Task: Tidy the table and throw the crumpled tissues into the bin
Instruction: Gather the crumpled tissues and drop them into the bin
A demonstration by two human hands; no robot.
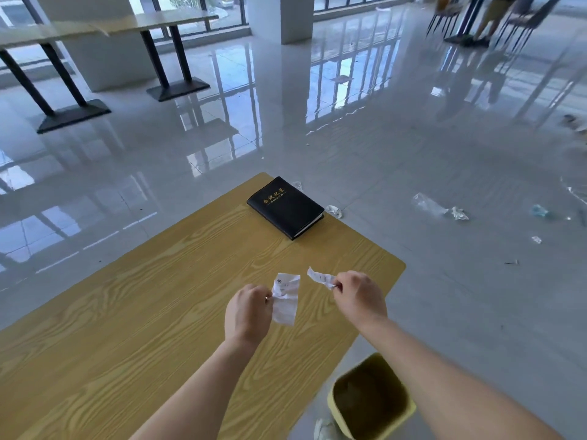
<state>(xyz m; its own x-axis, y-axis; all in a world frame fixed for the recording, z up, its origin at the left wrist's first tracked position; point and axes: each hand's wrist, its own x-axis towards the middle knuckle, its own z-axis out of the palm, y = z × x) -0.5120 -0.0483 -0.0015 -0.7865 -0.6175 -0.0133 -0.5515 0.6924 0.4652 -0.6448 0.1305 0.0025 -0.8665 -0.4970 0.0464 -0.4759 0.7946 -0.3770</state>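
Both hands up over the table, each pinching a scrap of paper. Our left hand is closed on the bigger crumpled tissue, which hangs off the fingertips just clear of the wood; our right hand grips a thinner strip between thumb and forefinger. The pieces sit near each other but apart, so it looks like one sheet in two bits, can't confirm. Held by the tips, probably because they're light and ready to drop. The bin stands on the floor at the table's near right corner, under our right forearm, so a short swing right should do it. A black notebook lies at the far end, squared off near the edge, likely staying put. More litter is on the floor beyond, outside the table job.
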